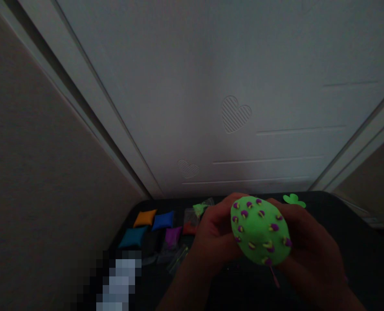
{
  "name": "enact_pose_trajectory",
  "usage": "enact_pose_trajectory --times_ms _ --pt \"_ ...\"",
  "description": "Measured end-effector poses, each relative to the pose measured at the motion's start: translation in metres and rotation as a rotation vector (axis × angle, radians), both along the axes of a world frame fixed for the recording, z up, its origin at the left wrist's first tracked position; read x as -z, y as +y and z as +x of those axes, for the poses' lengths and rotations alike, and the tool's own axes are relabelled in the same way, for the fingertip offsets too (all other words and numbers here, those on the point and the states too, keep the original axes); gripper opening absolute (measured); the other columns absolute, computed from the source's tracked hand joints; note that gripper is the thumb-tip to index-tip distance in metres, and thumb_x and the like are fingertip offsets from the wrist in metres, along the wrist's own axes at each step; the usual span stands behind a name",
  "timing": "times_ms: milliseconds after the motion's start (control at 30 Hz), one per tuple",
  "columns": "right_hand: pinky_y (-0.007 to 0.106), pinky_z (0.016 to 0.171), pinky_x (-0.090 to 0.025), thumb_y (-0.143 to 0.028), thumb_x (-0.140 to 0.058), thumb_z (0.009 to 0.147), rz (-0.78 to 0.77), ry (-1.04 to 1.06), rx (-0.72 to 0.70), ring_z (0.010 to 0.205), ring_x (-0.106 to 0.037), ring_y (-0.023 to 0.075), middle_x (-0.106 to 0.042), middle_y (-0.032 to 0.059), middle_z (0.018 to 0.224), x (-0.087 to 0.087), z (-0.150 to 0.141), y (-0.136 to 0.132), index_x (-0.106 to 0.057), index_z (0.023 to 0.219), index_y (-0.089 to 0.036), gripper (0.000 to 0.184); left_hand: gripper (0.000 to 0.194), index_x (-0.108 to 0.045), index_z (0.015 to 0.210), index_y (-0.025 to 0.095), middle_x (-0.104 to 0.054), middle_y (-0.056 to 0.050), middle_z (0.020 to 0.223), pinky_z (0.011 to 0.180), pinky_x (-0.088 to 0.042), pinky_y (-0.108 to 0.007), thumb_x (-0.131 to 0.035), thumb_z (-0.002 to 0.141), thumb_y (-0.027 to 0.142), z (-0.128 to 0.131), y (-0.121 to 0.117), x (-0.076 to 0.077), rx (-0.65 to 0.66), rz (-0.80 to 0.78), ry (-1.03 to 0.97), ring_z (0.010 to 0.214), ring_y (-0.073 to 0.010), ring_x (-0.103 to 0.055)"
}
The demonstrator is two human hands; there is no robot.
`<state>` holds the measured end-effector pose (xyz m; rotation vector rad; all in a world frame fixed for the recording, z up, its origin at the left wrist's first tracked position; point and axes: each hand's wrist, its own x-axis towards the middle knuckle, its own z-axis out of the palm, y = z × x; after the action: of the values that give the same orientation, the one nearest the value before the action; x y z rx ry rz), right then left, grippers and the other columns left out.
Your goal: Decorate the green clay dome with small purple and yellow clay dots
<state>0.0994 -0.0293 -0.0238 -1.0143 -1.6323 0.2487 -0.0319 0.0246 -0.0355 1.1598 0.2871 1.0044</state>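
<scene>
Between my two hands is a rounded, bright green clay piece (256, 229), dotted with small purple and yellow bits. It is raised above the dark table. My left hand (216, 235) grips its left side, fingers curled behind it. My right hand (311, 242) closes on its right side, with most fingertips hidden behind the piece. A thin pinkish stick (275, 277) shows below the piece's lower edge; what it is joined to cannot be made out.
On the dark table (350, 242) at left lie orange (145, 218), blue (163, 220), teal (133, 236) and purple (173, 236) clay packets, with clear bags nearby. A green lobed clay piece (294, 200) lies at the back right. A white door panel (179, 108) stands behind.
</scene>
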Motion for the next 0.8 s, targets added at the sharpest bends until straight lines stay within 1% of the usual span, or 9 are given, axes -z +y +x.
enact_pose_trajectory --times_ms 133,200,333,400,533,667,733,800 --pt "0.015 0.061 -0.046 -0.015 -0.063 0.071 -0.037 -0.021 0.012 0.066 -0.058 0.0062 -0.059 -0.0070 0.075 0.003 0.002 0.004 -0.052 0.092 -0.027 0.027 0.018 -0.071 0.082 0.029 -0.063 0.000 0.086 0.073 -0.047 -0.024 -0.071 0.064 0.030 0.005 0.003 0.002 -0.058 0.005 -0.052 0.082 -0.0168 -0.058" --pt "0.015 0.060 -0.046 -0.015 -0.062 0.071 -0.060 -0.027 0.036 0.066 -0.058 0.0061 -0.059 -0.0070 0.076 0.004 0.002 0.007 -0.052 0.091 -0.027 0.025 0.018 -0.071 0.082 0.031 -0.065 0.002 0.085 0.073 -0.047 -0.023 -0.071 0.065 0.028 0.007 0.005 0.003 -0.084 -0.018 -0.060 0.081 -0.0151 -0.059" --pt "0.015 0.063 -0.046 -0.018 -0.061 0.074 -0.101 -0.073 0.106 0.072 -0.059 0.0070 -0.060 -0.0063 0.077 0.006 0.002 0.016 -0.053 0.092 -0.026 0.022 0.024 -0.070 0.089 0.030 -0.066 0.003 0.097 0.085 -0.044 -0.024 -0.068 0.069 0.017 0.010 0.010 0.007 -0.127 -0.051 -0.037 0.093 -0.0145 -0.058" --pt "0.016 0.063 -0.046 -0.019 -0.061 0.074 -0.105 -0.126 0.161 0.074 -0.059 0.0080 -0.062 -0.0050 0.079 0.006 0.002 0.018 -0.053 0.092 -0.025 0.020 0.025 -0.070 0.091 0.028 -0.066 0.002 0.100 0.087 -0.043 -0.024 -0.066 0.071 0.014 0.010 0.011 0.008 -0.138 -0.062 -0.022 0.096 -0.0143 -0.057" --pt "0.020 0.059 -0.043 -0.023 -0.059 0.076 -0.019 -0.221 0.273 0.071 -0.059 0.0101 -0.064 -0.0019 0.082 0.005 0.001 0.015 -0.053 0.093 -0.023 0.019 0.024 -0.070 0.090 0.027 -0.067 0.001 0.100 0.088 -0.044 -0.026 -0.066 0.070 0.015 0.011 0.011 0.010 -0.125 -0.101 -0.004 0.096 -0.0153 -0.058" --pt "0.026 0.060 -0.040 -0.026 -0.058 0.076 0.110 -0.319 0.367 0.066 -0.057 0.0133 -0.061 -0.0018 0.074 0.003 -0.004 0.007 -0.051 0.090 -0.023 0.015 0.014 -0.072 0.080 0.025 -0.069 -0.001 0.088 0.081 -0.046 -0.031 -0.066 0.067 0.023 0.010 0.007 0.007 -0.091 -0.143 0.013 0.085 -0.0185 -0.060" --pt "0.027 0.060 -0.039 -0.026 -0.057 0.077 0.162 -0.358 0.379 0.064 -0.055 0.0142 -0.059 -0.0021 0.070 0.001 -0.007 0.004 -0.050 0.089 -0.022 0.014 0.009 -0.072 0.072 0.024 -0.068 -0.002 0.081 0.075 -0.048 -0.032 -0.068 0.064 0.027 0.008 0.005 0.002 -0.084 -0.158 0.022 0.078 -0.0195 -0.060" --pt "0.028 0.060 -0.039 -0.023 -0.054 0.079 0.186 -0.377 0.362 0.062 -0.055 0.0142 -0.058 -0.0027 0.067 -0.002 -0.009 0.002 -0.048 0.089 -0.022 0.012 0.008 -0.071 0.067 0.024 -0.067 -0.003 0.075 0.070 -0.048 -0.032 -0.070 0.061 0.028 0.007 0.003 -0.004 -0.081 -0.171 0.032 0.072 -0.0195 -0.058"
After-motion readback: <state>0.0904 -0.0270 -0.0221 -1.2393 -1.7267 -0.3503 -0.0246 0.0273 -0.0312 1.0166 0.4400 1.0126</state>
